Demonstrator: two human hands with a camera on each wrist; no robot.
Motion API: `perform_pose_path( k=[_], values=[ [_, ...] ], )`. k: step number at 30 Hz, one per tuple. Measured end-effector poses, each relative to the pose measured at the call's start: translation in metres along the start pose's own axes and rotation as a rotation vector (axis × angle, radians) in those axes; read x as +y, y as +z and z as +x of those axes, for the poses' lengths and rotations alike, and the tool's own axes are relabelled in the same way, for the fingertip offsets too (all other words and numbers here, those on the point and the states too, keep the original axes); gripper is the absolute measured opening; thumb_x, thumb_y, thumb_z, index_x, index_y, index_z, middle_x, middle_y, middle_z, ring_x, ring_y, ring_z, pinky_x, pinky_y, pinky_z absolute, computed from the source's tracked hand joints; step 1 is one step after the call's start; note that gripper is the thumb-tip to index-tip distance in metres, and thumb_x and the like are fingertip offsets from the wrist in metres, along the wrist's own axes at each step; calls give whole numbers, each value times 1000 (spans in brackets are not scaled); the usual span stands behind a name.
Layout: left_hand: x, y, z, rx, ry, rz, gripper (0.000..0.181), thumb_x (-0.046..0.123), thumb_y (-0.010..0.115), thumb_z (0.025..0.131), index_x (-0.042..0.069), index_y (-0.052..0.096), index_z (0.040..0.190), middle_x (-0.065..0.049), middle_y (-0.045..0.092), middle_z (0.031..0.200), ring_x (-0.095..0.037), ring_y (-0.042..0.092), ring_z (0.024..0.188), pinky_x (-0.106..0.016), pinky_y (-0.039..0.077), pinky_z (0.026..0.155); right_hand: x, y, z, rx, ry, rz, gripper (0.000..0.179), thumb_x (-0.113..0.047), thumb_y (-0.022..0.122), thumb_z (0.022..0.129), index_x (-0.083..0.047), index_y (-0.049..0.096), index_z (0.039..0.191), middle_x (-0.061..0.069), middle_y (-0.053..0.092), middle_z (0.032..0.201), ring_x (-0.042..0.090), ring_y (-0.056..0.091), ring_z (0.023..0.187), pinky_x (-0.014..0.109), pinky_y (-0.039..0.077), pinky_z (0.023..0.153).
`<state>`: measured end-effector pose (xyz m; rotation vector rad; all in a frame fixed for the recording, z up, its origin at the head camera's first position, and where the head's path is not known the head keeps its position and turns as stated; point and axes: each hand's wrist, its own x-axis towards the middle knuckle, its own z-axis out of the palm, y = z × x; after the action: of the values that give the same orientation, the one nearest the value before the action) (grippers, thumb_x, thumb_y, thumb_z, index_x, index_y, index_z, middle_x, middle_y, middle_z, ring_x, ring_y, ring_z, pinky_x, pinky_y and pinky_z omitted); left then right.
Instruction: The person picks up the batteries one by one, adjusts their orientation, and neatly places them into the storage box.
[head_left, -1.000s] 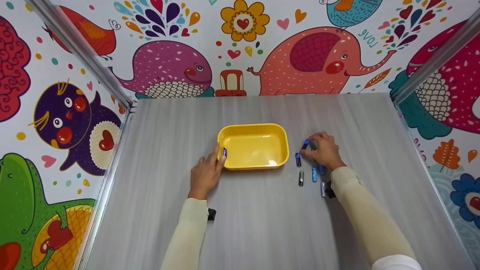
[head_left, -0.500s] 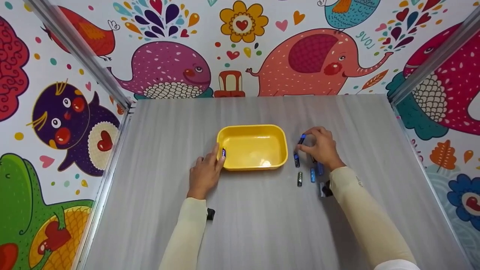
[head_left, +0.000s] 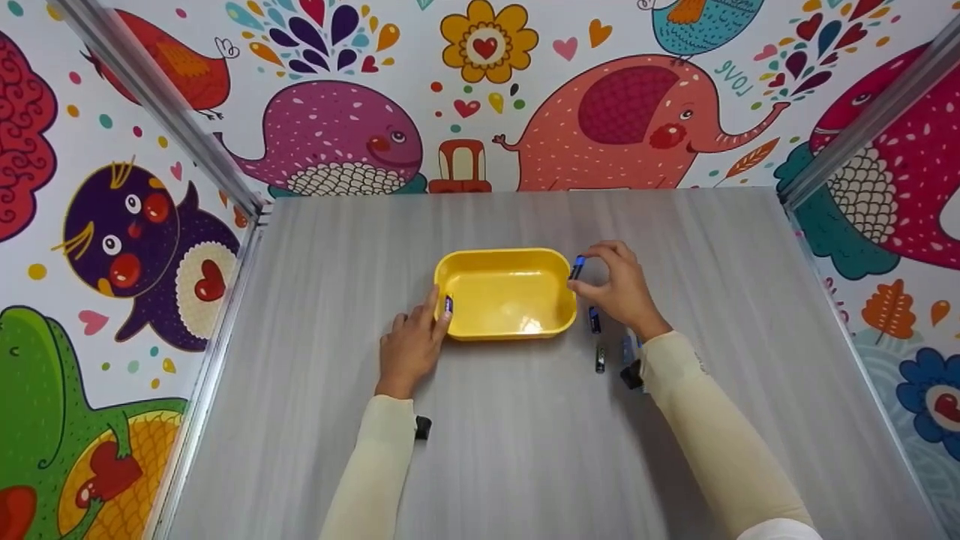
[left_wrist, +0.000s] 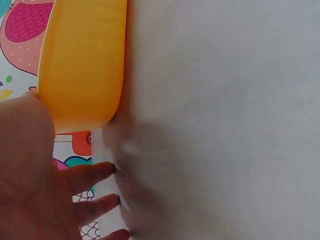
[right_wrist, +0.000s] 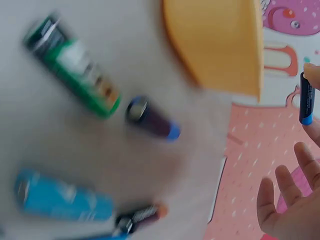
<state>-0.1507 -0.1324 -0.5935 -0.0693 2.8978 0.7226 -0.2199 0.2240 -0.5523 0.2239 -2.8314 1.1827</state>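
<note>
My right hand (head_left: 621, 291) pinches a dark AA-type battery with a blue end (head_left: 576, 268) between thumb and fingers, at the right rim of a yellow plastic tray (head_left: 517, 335). Seen from the right wrist, that battery (right_wrist: 306, 100) stands nearly upright between the fingertips, the other fingers spread apart. At the tray's left end, my left hand (head_left: 411, 349) holds the rim between thumb and index finger. Its other fingers (left_wrist: 95, 207) are spread with their tips on the table. Inside the tray, by the left thumb, lies a purple-and-dark battery (head_left: 448, 304).
Right of the tray, a dark battery with a blue end (head_left: 595, 320) and a black-and-green battery (head_left: 600, 358) lie on the grey table (head_left: 525, 435). A light-blue battery (right_wrist: 65, 197) and an orange-ended dark one (right_wrist: 142, 217) show in the right wrist view. Cartoon-printed walls (head_left: 480, 112) border the table.
My right hand has lifted the blue-ended battery from among the others and carried it left to the tray's right rim. The left hand and the tray have stayed in place.
</note>
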Motion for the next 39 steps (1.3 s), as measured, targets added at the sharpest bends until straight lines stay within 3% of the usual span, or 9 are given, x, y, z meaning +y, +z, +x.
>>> perform_pose_path(
  k=[8, 23, 39],
  values=[
    [0, 2, 0, 7, -12, 15, 60, 59, 32, 108, 46, 13, 163, -3, 55, 150, -35, 52, 128, -61, 44, 101, -25, 26, 7, -35, -124, 96, 52, -33, 88, 81, -11, 67, 123, 10, 56, 128, 35, 57, 118, 50, 54, 100],
    [-1, 3, 2, 6, -7, 39, 61, 60, 32, 107, 43, 14, 163, -4, 55, 151, -36, 50, 130, -62, 43, 102, -61, 67, 19, -192, -4, 208, 51, -37, 87, 82, -21, 65, 126, 2, 51, 135, 37, 53, 127, 52, 49, 107],
    [1, 3, 3, -34, -42, 34, 63, 64, 29, 106, 46, 9, 163, -2, 51, 155, -35, 49, 132, -62, 40, 107, -84, 117, 26, -293, 14, 108, 46, -35, 87, 83, -27, 67, 124, -2, 53, 134, 24, 51, 129, 43, 41, 117]
  ],
)
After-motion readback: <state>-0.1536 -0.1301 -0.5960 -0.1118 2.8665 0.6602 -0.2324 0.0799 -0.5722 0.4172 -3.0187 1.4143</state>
